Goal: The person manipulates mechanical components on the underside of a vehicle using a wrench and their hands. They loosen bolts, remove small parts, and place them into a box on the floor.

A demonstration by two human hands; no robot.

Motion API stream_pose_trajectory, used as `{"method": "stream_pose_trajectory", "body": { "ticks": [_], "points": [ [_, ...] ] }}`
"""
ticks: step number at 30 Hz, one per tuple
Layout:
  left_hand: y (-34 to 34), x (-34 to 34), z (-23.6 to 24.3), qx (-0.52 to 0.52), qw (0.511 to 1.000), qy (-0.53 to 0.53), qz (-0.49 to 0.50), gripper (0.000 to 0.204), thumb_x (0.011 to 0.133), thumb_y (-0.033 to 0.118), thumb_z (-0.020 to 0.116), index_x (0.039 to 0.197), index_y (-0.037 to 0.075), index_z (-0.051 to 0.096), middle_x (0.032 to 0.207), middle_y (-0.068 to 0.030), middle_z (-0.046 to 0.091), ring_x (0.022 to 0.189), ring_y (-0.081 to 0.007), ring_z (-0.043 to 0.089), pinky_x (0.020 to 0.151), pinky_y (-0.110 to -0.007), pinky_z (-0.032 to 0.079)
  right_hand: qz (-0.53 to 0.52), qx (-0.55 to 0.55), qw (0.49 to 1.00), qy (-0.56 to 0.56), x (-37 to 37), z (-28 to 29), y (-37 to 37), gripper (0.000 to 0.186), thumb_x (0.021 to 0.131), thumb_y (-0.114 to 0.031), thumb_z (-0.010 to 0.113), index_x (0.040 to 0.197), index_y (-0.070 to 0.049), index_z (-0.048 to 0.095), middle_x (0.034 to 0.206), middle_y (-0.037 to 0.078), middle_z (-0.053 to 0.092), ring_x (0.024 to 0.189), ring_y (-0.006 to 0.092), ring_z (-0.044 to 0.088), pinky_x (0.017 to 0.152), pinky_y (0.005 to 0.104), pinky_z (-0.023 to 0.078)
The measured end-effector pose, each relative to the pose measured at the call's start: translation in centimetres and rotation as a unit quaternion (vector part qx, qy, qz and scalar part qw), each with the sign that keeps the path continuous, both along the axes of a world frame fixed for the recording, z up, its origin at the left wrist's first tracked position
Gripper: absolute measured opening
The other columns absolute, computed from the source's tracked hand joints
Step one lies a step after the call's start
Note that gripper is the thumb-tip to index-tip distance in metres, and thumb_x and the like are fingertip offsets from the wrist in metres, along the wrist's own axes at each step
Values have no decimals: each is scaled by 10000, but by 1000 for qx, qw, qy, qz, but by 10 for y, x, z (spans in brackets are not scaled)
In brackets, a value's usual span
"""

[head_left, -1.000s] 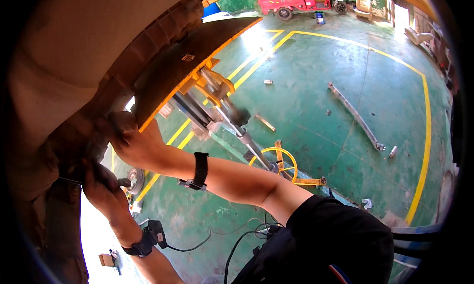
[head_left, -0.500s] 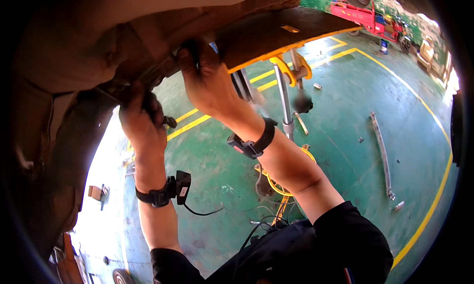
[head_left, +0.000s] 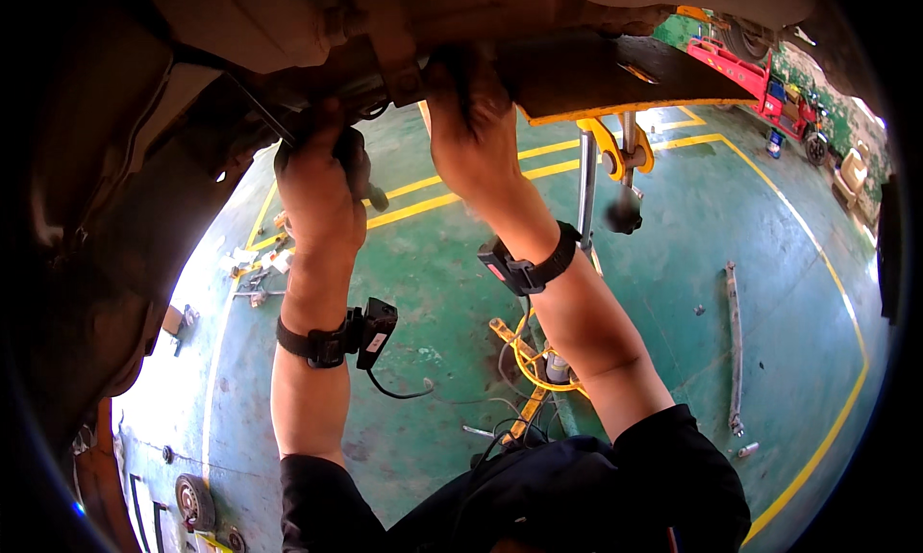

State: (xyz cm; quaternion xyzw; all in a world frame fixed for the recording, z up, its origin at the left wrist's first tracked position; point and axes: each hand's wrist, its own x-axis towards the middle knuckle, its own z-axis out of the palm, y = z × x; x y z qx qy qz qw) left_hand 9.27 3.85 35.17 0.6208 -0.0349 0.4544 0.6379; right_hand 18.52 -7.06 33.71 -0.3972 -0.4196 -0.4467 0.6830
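Under the underbody (head_left: 240, 24), by a thin rod (head_left: 258, 108) running to left hand (head_left: 322, 197), gripping a dark tool (head_left: 356, 163) in that hand, curled round; could slip if twisted off-line or loosened. Could snag wrist cable (head_left: 404, 394) if swung wide. At the underbody with right hand (head_left: 471, 130), too shadowed to tell whether holding anything; could scrape knuckles on plate (head_left: 635, 77) just beside if pulling hard and suddenly freed.

Grey rod (head_left: 260, 111), brown plate (head_left: 596, 77) with yellow edge, green floor (head_left: 663, 264) with yellow lines (head_left: 413, 210), red three-wheeler (head_left: 731, 69), black sleeves (head_left: 322, 505)
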Motion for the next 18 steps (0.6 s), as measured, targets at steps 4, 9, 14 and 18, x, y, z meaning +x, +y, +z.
{"method": "stream_pose_trajectory", "body": {
  "ticks": [4, 9, 14, 18],
  "points": [
    [-2, -9, 2, -23, 998, 11, -59, 201, 963, 221, 584, 832, 70, 564, 589, 2, 452, 440, -81, 332, 401, -229, 223, -239, -28, 970, -21, 3, 3, 9, 177, 976, -148, 511, 878, -21, 585, 634, 155, 502, 531, 147, 455, 508, 324, 378],
    [-3, -7, 3, -31, 999, 15, -29, 208, 967, 240, 593, 852, 67, 589, 571, 10, 427, 422, -75, 321, 386, -226, 224, -66, -7, 995, 69, -16, 3, -9, 124, 922, -82, 551, 887, 23, 607, 716, 179, 587, 602, 358, 563, 534, 426, 421],
    [-8, -10, 4, -81, 996, 20, -37, 242, 989, 227, 554, 779, 106, 541, 573, 26, 400, 452, -66, 319, 414, -218, 213, -69, 64, 996, -10, -2, 2, 9, 89, 880, -82, 579, 896, -2, 613, 814, 225, 600, 782, 423, 582, 640, 490, 437],
    [8, -7, -2, -16, 998, -5, -66, 182, 1000, 193, 515, 853, 90, 547, 601, 18, 377, 460, -72, 295, 425, -218, 221, 47, 16, 996, 78, -16, 4, 6, 144, 922, -79, 519, 860, 31, 589, 655, 226, 552, 567, 358, 547, 516, 423, 409]
  ]
}}
